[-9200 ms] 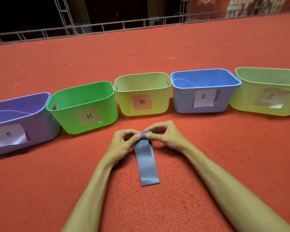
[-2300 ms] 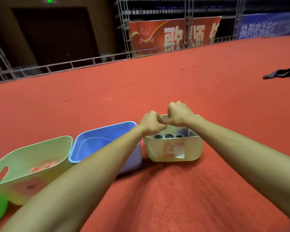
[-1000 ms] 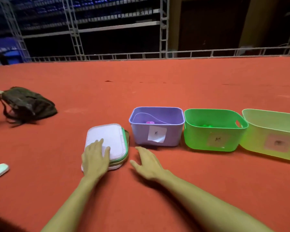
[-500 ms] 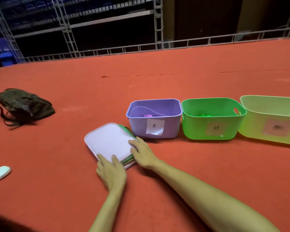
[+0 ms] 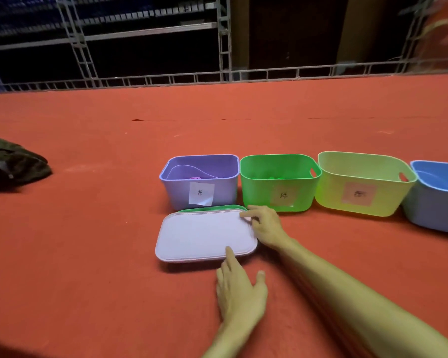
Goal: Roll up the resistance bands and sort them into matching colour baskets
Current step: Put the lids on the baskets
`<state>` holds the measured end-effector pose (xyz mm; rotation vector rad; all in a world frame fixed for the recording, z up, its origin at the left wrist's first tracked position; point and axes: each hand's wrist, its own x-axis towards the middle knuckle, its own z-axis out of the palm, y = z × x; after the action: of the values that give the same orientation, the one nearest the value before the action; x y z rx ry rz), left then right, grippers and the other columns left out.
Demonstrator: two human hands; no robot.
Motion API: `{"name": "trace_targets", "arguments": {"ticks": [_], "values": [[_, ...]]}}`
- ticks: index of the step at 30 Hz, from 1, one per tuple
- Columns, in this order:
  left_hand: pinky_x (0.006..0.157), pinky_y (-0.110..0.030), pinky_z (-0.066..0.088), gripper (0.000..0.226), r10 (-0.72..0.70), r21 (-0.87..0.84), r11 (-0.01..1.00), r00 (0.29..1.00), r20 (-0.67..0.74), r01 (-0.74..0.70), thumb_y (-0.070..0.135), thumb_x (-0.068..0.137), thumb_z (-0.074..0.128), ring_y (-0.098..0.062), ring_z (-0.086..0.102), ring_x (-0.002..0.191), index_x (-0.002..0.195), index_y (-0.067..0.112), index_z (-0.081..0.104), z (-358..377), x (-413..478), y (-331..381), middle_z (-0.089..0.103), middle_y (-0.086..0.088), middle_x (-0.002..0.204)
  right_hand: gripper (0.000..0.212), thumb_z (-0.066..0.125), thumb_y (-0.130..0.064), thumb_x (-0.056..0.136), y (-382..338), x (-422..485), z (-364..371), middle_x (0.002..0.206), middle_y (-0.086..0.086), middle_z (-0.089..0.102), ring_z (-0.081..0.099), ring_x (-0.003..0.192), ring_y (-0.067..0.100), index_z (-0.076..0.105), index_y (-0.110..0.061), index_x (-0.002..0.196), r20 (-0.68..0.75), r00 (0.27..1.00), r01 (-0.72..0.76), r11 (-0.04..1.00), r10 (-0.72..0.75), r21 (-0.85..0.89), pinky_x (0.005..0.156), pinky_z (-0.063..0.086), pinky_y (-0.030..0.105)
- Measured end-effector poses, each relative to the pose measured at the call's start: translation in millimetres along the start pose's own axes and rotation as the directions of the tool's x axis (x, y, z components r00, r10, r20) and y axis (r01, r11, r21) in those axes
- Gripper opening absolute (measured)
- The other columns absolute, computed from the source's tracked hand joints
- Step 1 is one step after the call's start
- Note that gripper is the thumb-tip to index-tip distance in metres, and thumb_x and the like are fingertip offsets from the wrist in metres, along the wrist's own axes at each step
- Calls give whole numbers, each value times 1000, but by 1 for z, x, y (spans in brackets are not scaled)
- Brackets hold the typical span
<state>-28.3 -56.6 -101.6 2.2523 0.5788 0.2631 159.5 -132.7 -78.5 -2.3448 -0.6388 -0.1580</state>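
Head view: no loose resistance band lies on the red carpet floor (image 5: 88, 267). The only bands in sight are already in the baskets. A small pink roll (image 5: 195, 178) shows just over the front rim inside the purple basket (image 5: 175, 195), and some green bits, too small to make out, sit in the green basket (image 5: 259, 195) touching its right side. A yellow-green basket (image 5: 329, 195) and a blue basket (image 5: 429, 213) continue the row further right of the purple one.

Just in front of the purple basket lies a stack of lids (image 5: 204, 233), with a lilac lid on top and a green edge showing beneath. The right hand (image 5: 265, 226) has its fingers curled over the stack's far right corner and seems to pinch it. The left hand (image 5: 239, 295) is spread flat, and its forefinger touches the stack's near edge.

The lids look like stiff, light, smooth plastic, so they will probably slide over one another. A hold on the rim at two corners should keep them together. The rolled bands should be thin, soft and springy, and so likely to uncoil. They are best pinched across the roll.

A dark bag (image 5: 13, 164) lies well to the left of the purple basket.
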Motion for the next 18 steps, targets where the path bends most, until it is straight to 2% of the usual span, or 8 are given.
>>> {"name": "trace_targets", "arguments": {"ticks": [2, 4, 6, 8, 10, 12, 16, 18], "values": [[108, -38, 45, 80, 74, -39, 997, 997, 34, -73, 42, 92, 65, -17, 55, 127, 160, 26, 27, -22, 1, -2, 63, 11, 131, 46, 46, -21, 81, 3, -12, -14, 112, 8, 78, 69, 112, 29, 81, -17, 111, -94, 995, 44, 997, -39, 55, 85, 43, 25], [91, -41, 56, 57, 260, -43, 962, 956, -139, -268, 39, 81, 71, -11, 66, 100, 135, 32, 56, -51, 12, -20, 70, 19, 100, 45, 56, -40, 86, 0, -26, -26, 126, 4, 73, 65, 120, 23, 78, -17, 118, -49, 994, 101, 990, -96, 98, 104, 47, 36], [92, -40, 52, 52, 431, 178, 899, 879, -205, -400, 45, 73, 76, -16, 61, 105, 122, 32, 64, -75, 34, -50, 66, 16, 108, 68, 57, -67, 83, -7, -41, -36, 143, 2, 63, 55, 133, 17, 70, -21, 132, 144, 972, 186, 982, -186, 20, 114, 41, 40], [108, -40, 37, 74, 535, 359, 803, 840, -84, -476, 58, 72, 74, -21, 47, 133, 140, 35, 58, -95, 59, -73, 55, 8, 142, 89, 59, -81, 74, -13, -49, -39, 156, 3, 50, 43, 144, 18, 60, -24, 143, 331, 906, 333, 927, -264, -172, 121, 32, 37], [122, -41, 23, 84, 537, 443, 739, 841, 68, -508, 70, 78, 61, -23, 29, 153, 154, 39, 43, -109, 81, -93, 37, 3, 164, 86, 68, -70, 76, -17, -50, -35, 158, 9, 46, 41, 145, 26, 56, -22, 146, 419, 858, 431, 859, -296, -275, 121, 32, 38], [126, -41, 19, 78, 498, 460, 723, 850, 170, -515, 69, 86, 47, -21, 23, 158, 158, 41, 36, -118, 94, -101, 28, 5, 168, 65, 74, -45, 82, -18, -47, -33, 151, 11, 54, 48, 139, 31, 62, -21, 141, 374, 862, 453, 852, -343, -262, 116, 39, 41], [120, -37, 28, 72, 564, 375, 728, 813, 148, -574, 17, 81, 47, -22, 40, 150, 150, 36, 52, -139, 111, -94, 46, 4, 159, 41, 70, -30, 85, -18, -37, -36, 128, 11, 71, 66, 116, 32, 75, -21, 125, 235, 861, 491, 858, -452, -151, 96, 54, 44], [117, -33, 31, 74, 622, 340, 712, 777, 101, -614, 11, 75, 42, -17, 49, 143, 143, 35, 61, -153, 123, -89, 57, 9, 150, 34, 67, -24, 89, -18, -30, -40, 117, 9, 75, 70, 107, 28, 77, -19, 121, 123, 854, 516, 852, -505, -85, 87, 56, 43]]}}
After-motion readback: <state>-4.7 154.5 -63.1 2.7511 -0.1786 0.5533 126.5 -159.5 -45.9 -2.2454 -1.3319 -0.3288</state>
